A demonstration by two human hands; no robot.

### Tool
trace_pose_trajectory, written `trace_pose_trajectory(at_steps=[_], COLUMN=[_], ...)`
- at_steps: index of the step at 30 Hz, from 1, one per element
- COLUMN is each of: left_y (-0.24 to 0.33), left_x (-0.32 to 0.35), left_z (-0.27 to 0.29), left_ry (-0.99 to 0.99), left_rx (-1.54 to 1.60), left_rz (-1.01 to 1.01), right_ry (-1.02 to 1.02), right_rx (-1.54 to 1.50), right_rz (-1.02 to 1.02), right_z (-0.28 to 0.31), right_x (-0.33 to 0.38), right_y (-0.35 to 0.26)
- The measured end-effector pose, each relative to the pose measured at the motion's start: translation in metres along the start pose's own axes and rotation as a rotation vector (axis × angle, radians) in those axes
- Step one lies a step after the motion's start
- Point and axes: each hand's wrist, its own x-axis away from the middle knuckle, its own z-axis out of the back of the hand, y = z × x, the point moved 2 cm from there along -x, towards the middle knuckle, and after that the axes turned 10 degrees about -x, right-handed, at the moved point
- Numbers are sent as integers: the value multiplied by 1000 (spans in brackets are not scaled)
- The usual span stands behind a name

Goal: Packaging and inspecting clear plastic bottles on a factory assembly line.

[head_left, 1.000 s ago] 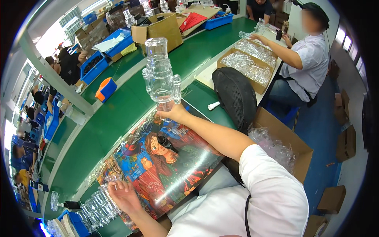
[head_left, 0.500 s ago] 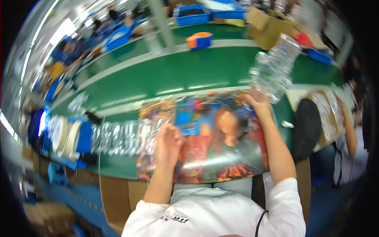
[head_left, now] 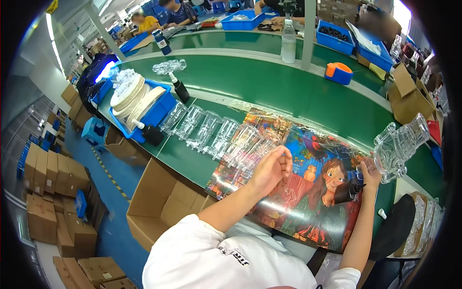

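Note:
In my right hand [head_left: 369, 172] is a clear, glass-like vessel [head_left: 400, 148] with rounded knobs, tilted up to the right; the fingers grip its lower end. My left hand [head_left: 272, 171] is curled closed above a glossy picture mat [head_left: 308, 212], and whatever its fingers may hold is hidden. Several similar clear vessels [head_left: 208, 129] stand in a row left of that hand, some on the mat and others on the green table [head_left: 185, 161]. A small black bottle [head_left: 347, 191] with a pointed tip is on the mat beside my right wrist.
Left of the row, a blue bin [head_left: 156, 107] holds white round pieces, with black bottles [head_left: 179, 89] nearby. Below the table edge is an open cardboard box [head_left: 161, 202]. An orange-and-blue tape holder [head_left: 339, 73] sits farther back. A dark rounded object [head_left: 393, 227] is at right.
The view has swung left, showing more of the row and the stacked boxes. The vessel stays in my right hand, and my left hand remains curled over the mat.

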Motion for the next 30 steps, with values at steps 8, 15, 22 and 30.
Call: trace_pose_trajectory(at_steps=[8, 15, 22, 30], left_y=[1, -2, -2, -2], left_x=[-5, 0, -2, -2], left_z=[2, 2, 1, 1], left_ry=[6, 8, 14, 9], left_rx=[-12, -6, 6, 15], left_rz=[-11, 19, 26, 23], right_ry=[7, -15, -26, 16], right_rx=[39, -31, 18, 16], right_rz=[1, 8, 35, 46], right_z=[-2, 0, -3, -4], right_x=[-5, 2, 0, 0], right_y=[4, 3, -2, 1])
